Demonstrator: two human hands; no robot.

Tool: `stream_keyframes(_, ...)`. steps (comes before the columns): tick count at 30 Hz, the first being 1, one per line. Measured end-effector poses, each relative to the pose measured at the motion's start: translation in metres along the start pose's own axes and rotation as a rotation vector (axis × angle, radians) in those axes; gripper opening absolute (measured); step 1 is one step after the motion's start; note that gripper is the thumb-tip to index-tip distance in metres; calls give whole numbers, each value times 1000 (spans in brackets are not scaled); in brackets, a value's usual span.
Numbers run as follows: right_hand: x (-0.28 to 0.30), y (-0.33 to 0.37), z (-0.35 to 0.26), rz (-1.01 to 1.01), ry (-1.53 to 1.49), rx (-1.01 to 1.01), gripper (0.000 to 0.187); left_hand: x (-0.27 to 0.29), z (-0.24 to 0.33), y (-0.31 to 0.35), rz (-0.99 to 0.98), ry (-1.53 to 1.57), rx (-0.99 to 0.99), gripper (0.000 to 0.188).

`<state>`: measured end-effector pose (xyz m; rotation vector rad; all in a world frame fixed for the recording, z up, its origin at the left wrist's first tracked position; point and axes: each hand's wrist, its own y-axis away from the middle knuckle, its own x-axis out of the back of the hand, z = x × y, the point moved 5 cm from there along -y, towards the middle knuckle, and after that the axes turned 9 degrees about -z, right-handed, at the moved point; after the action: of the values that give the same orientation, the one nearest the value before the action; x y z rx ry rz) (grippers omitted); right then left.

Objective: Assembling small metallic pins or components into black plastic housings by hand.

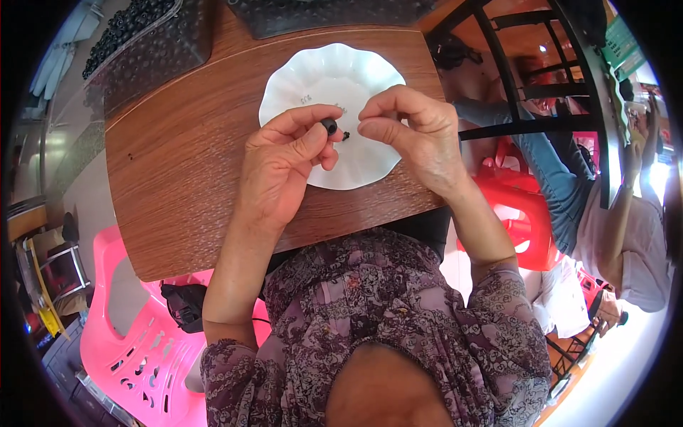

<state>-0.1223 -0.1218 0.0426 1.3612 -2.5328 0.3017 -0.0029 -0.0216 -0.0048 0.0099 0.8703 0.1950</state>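
A small black rounded part (329, 126) was found in the left hand (279, 160), clamped between thumb and forefinger, above the left portion of a white scalloped plate (370, 165). A round opening or recess appeared in its near end. The right hand (427, 135) stood just beside it, clear of the part, with thumb and forefinger tips near one another; whether they met, or pinched something tiny, could not be told. Dark bits (346, 135) showed close to the left fingertips; whether these rested on the plate or were held was unclear. The plate stood on a wood-grain table (171, 171), with a bin (174, 60) of similar black pieces at the far left. The part was judged light and firm, possibly slightly yielding if rubber, and unlikely to break under finger pressure. Its smooth, curved side was judged liable to roll or slip. The recommended hold was a two-finger pinch across the widest sides, leaving the open end uncovered.
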Motion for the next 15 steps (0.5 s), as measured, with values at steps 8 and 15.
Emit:
stream_keyframes(8,-10,5,-3,87,-163,67,11,-8,-4,2,73,-56,-7,24)
stream_keyframes(15,-14,7,0,101,-108,99,13,-6,-8,2,77,-123,-17,25)
